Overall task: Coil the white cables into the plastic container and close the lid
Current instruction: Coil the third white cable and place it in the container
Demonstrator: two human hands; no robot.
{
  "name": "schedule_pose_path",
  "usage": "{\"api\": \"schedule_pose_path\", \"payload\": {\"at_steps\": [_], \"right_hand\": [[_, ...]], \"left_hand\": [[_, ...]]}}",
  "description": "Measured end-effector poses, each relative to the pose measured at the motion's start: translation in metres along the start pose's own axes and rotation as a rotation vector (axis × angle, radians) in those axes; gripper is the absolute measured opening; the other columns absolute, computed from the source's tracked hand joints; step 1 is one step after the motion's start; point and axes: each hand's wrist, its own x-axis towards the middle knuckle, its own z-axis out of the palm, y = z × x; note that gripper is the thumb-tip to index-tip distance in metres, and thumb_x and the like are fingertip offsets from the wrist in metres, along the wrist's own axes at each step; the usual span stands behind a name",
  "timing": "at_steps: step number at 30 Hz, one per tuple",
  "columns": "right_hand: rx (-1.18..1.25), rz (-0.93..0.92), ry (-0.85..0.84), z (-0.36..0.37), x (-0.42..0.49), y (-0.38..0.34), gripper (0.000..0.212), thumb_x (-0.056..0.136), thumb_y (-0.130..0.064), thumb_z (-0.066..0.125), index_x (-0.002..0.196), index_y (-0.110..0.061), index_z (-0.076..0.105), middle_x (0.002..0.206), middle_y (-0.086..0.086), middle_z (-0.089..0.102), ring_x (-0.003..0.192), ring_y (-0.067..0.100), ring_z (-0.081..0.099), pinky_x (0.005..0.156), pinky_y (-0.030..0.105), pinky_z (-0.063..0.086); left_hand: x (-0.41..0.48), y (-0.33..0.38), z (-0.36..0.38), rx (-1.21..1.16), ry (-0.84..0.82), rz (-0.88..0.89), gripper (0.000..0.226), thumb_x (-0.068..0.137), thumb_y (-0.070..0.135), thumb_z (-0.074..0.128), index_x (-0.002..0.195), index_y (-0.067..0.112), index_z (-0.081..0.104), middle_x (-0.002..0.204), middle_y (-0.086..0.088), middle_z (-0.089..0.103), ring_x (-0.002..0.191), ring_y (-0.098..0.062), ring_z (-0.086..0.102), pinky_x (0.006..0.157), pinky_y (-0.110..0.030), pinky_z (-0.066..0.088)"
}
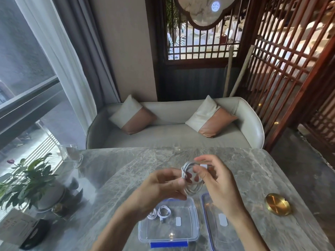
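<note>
Grey marble table [253, 171], sofa [174, 131] behind it. We hold a white cable coil [190, 180] above the table with both hands: left hand [161, 187] fingers pinch its wrapped side, right hand [215, 176] fingers grip the far side. Open plastic container [192, 230] below holds two small coiled cables [159, 213]. Lid [208, 223] lies just right of it.

No readable text, brand or number anywhere; white label [178, 221] in plastic container [168, 238] blank, another on lid [222, 220] likewise blank.
</note>
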Motion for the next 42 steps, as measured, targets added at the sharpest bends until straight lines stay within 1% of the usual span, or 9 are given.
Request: {"api": "schedule_pose_path", "payload": {"at_steps": [3, 8, 16, 20, 24, 29, 33, 37, 42], "right_hand": [[0.113, 0.038, 0.000, -0.001, 0.005, -0.003, 0.014, 0.088, -0.020, 0.073, 0.090, -0.029, 0.062, 0.083, -0.007, 0.073, 0.071, 0.003, 0.068, 0.065, 0.011, 0.050], [0.197, 0.087, 0.014, 0.005, 0.009, -0.003, 0.009, 0.095, -0.009, 0.063, 0.092, -0.015, 0.057, 0.080, 0.001, 0.076, 0.066, 0.006, 0.068, 0.065, 0.014, 0.051], [0.058, 0.039, 0.043, 0.018, 0.015, -0.010, 0.012, 0.096, -0.008, 0.060, 0.091, -0.018, 0.055, 0.074, -0.002, 0.067, 0.063, 0.005, 0.059, 0.064, 0.014, 0.048], [0.104, 0.029, 0.303, -0.003, 0.031, -0.015, 0.016, 0.098, -0.005, 0.056, 0.091, -0.018, 0.051, 0.073, -0.003, 0.062, 0.063, 0.005, 0.063, 0.065, 0.021, 0.050], [0.007, -0.048, 0.212, 0.003, 0.030, -0.025, 0.021, 0.097, -0.010, 0.059, 0.088, -0.029, 0.052, 0.072, -0.010, 0.068, 0.060, 0.003, 0.063, 0.057, 0.017, 0.050], [0.009, -0.028, 0.332, 0.018, 0.017, -0.023, 0.017, 0.096, -0.015, 0.062, 0.088, -0.027, 0.053, 0.072, -0.007, 0.071, 0.055, 0.002, 0.060, 0.054, 0.015, 0.048], [-0.043, -0.032, 0.436, 0.023, 0.010, -0.022, 0.015, 0.095, -0.014, 0.063, 0.088, -0.023, 0.053, 0.072, -0.004, 0.071, 0.053, 0.006, 0.062, 0.047, 0.014, 0.047], [-0.122, -0.069, 0.461, 0.023, 0.005, -0.021, 0.010, 0.095, -0.017, 0.063, 0.092, -0.019, 0.053, 0.073, -0.007, 0.071, 0.061, 0.012, 0.065, 0.056, 0.016, 0.047], [-0.033, -0.038, 0.408, 0.036, -0.004, -0.018, 0.014, 0.095, -0.019, 0.064, 0.088, -0.028, 0.055, 0.077, -0.011, 0.072, 0.062, 0.007, 0.066, 0.059, 0.014, 0.049]], "left_hand": [[-0.002, 0.002, -0.004, -0.021, 0.017, 0.036, 0.026, 0.082, 0.016, 0.076, 0.103, 0.001, 0.075, 0.101, -0.023, 0.073, 0.089, -0.032, 0.069, 0.081, -0.038, 0.058], [-0.001, 0.004, 0.001, 0.120, 0.241, 0.105, 0.015, 0.069, 0.014, 0.080, 0.082, 0.006, 0.080, 0.079, -0.019, 0.075, 0.062, -0.018, 0.069, 0.061, -0.025, 0.057], [-0.024, 0.008, 0.008, 0.379, 0.388, 0.157, 0.022, 0.086, -0.002, 0.071, 0.079, 0.018, 0.076, 0.066, -0.003, 0.073, 0.057, -0.015, 0.065, 0.058, -0.026, 0.054], [-0.051, -0.001, 0.022, 0.318, 0.358, 0.160, 0.008, 0.078, 0.015, 0.071, 0.079, 0.023, 0.073, 0.066, 0.001, 0.072, 0.056, -0.009, 0.063, 0.058, -0.021, 0.052], [-0.041, 0.000, 0.021, 0.172, 0.446, 0.197, 0.020, 0.086, 0.003, 0.061, 0.082, 0.021, 0.070, 0.076, -0.001, 0.070, 0.069, -0.016, 0.065, 0.067, -0.024, 0.052], [-0.034, 0.004, 0.020, 0.209, 0.402, 0.150, 0.018, 0.087, 0.033, 0.056, 0.093, 0.029, 0.072, 0.096, 0.003, 0.076, 0.088, -0.013, 0.068, 0.084, -0.028, 0.053], [-0.027, 0.002, 0.025, 0.319, 0.388, 0.138, 0.016, 0.095, 0.029, 0.058, 0.093, 0.029, 0.073, 0.090, 0.006, 0.078, 0.091, -0.015, 0.068, 0.091, -0.038, 0.050], [-0.024, 0.009, 0.024, 0.465, 0.375, 0.194, 0.021, 0.090, 0.047, 0.055, 0.086, 0.033, 0.071, 0.081, 0.010, 0.076, 0.083, -0.011, 0.067, 0.078, -0.018, 0.046], [-0.011, 0.002, 0.032, 0.516, 0.496, 0.269, 0.018, 0.094, 0.004, 0.059, 0.093, 0.020, 0.066, 0.080, 0.003, 0.075, 0.077, -0.015, 0.070, 0.074, -0.035, 0.053]]}}
